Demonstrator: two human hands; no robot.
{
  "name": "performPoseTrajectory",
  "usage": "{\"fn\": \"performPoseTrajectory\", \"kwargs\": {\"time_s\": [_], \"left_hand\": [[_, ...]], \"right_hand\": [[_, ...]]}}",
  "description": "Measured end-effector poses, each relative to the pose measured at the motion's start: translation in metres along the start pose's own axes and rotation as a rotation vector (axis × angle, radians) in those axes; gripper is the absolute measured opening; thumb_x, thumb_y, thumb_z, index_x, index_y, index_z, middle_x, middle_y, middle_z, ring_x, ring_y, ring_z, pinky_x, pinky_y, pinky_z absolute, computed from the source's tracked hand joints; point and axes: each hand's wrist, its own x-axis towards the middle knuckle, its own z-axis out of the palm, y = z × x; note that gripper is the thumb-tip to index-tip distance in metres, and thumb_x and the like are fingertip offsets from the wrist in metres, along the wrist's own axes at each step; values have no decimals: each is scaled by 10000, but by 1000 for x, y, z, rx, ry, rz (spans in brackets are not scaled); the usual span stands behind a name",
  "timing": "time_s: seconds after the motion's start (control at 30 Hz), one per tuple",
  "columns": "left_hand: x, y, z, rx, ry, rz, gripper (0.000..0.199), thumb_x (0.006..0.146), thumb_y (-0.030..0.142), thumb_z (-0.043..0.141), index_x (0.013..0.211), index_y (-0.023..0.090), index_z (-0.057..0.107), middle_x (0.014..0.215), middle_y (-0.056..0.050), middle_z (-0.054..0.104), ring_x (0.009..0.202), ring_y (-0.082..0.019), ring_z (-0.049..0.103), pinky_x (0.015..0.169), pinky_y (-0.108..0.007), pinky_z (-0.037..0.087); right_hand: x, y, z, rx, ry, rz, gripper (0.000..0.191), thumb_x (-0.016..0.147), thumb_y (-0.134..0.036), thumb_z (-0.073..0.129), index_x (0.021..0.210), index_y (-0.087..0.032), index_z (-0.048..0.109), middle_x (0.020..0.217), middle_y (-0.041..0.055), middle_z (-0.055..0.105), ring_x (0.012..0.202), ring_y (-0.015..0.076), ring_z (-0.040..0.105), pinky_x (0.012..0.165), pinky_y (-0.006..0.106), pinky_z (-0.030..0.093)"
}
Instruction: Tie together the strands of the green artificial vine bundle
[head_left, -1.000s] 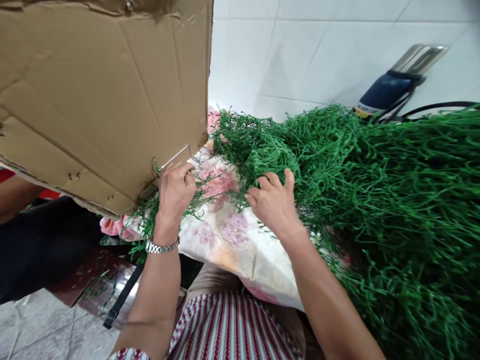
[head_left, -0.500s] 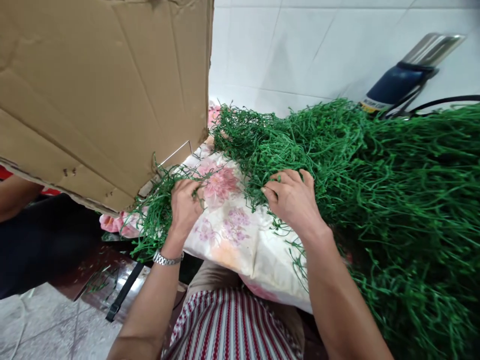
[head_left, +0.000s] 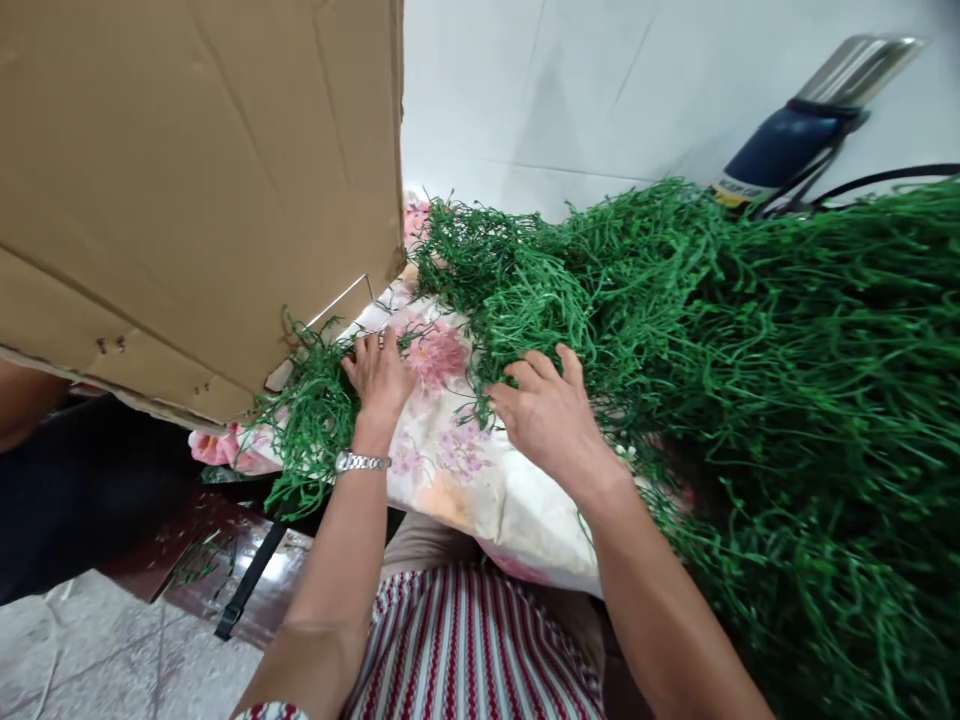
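My left hand [head_left: 380,378] rests palm down with fingers apart at the right edge of a small heap of thin green stems [head_left: 311,420]. A few stems pass by its fingertips. My right hand [head_left: 551,415] is at the front of a large pile of the same branching green stems [head_left: 615,290], fingers spread and slightly bent. Its fingertips touch or nearly touch the stems; nothing shows gripped in it. Between the two hands lies a flower-printed cloth [head_left: 457,475], bare there apart from a few stray stems.
A tall cardboard sheet [head_left: 247,190] stands at the left, with a bent metal wire [head_left: 341,300] by its lower edge. A blue bottle [head_left: 787,145] leans at the back right near the tiled wall [head_left: 480,90]. At far left is another person's arm [head_left: 26,400].
My left hand has shifted slightly up and right, its fingers opening from a pinch. My right hand has moved a little left and down, its fingers spreading. The view has shifted slightly.
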Motion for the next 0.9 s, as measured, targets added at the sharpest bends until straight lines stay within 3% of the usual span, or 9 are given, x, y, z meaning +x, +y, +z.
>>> {"fn": "performPoseTrajectory", "kwargs": {"time_s": [0.13, 0.23, 0.33, 0.47, 0.57, 0.63, 0.77, 0.9], "left_hand": [[-9, -2, -12, -58, 28, 36, 577, 752, 267, 495, 1303, 170, 353, 1199, -190, 504, 1155, -366, 398, 869, -553, 377], [-20, 0, -24, -68, 111, 58, 519, 752, 253, 496, 1260, 171, 423, 1217, -177, 475, 1184, -358, 371, 906, -540, 360], [-27, 1, -31, -78, 182, 90, 480, 739, 212, 497, 1218, 172, 490, 1273, -157, 441, 1221, -347, 337, 961, -527, 323], [-34, -2, -38, -177, 293, 159, 503, 738, 176, 488, 1240, 156, 483, 1280, -141, 475, 1254, -309, 334, 1037, -484, 272], [-39, -6, -45, -263, 366, 236, 427, 771, 159, 462, 1193, 147, 524, 1221, -131, 537, 1209, -263, 422, 1061, -445, 270], [-42, -8, -48, -279, 377, 273, 369, 780, 164, 471, 1135, 132, 564, 1144, -139, 586, 1125, -257, 502, 1049, -448, 296], [-48, -4, -52, -341, 356, 346, 274, 782, 173, 487, 1016, 118, 618, 1029, -139, 624, 1015, -241, 560, 956, -420, 413], [-60, 25, -59, -489, 224, 559, 291, 797, 136, 460, 1054, 151, 595, 1091, -94, 601, 1067, -195, 534, 963, -369, 422]], "right_hand": [[-11, -3, -4, 50, 21, -61, 259, 830, -137, 468, 976, -258, 645, 1025, 73, 577, 1175, 241, 387, 1063, 513, 108], [-21, -8, -10, 108, 41, -94, 287, 818, -104, 475, 1000, -260, 632, 1058, 71, 560, 1225, 238, 360, 1083, 496, 132], [-35, -11, -13, 169, 85, -81, 291, 823, -89, 453, 1024, -219, 620, 1099, 84, 544, 1219, 230, 374, 1075, 441, 231], [-60, -3, -13, 254, 253, 34, 302, 809, -77, 458, 1066, -165, 590, 1174, 109, 513, 1114, 210, 458, 962, 356, 396], [-76, 8, -11, 279, 367, 212, 238, 836, -137, 460, 1033, -135, 594, 1065, 101, 571, 983, 187, 514, 887, 323, 436], [-82, 13, -10, 235, 309, 320, 214, 858, -184, 443, 989, -132, 604, 960, 84, 603, 911, 183, 523, 862, 322, 432], [-81, 13, -2, 90, 20, 385, 235, 875, -258, 419, 1003, -170, 595, 951, 71, 611, 897, 213, 510, 814, 348, 399], [-72, 10, 16, -25, -88, 433, 324, 842, -222, 443, 1153, -159, 508, 1041, 98, 585, 925, 244, 488, 752, 361, 349]]}}
